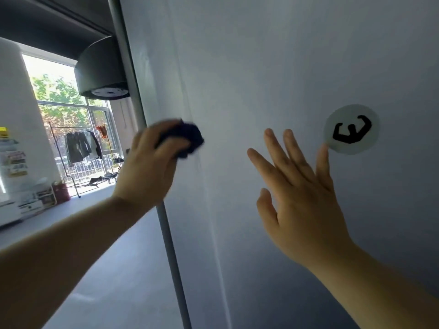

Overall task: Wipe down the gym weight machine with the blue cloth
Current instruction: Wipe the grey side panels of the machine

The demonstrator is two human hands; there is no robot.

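Left hand (pixel 148 167): fingers curled round the bunched blue cloth (pixel 187 141), blurred.
Blue cloth: dark wad at that hand's fingertips, against the machine's pale panel (pixel 261 67), near its left edge.
Right hand (pixel 301 193): fingers straight and spread, palm toward the panel, holding nothing; contact unclear.
Round sticker (pixel 351 129): at the right hand's little fingertip, showing a black flexed-arms figure.
Grey post (pixel 133 91): behind the left hand.
Clothes rack (pixel 80 146): far beyond the left hand, by a window.

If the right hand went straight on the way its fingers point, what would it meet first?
Probably just the white panel: the right hand points up along it. The round sticker sits right of that line. Depth unclear.
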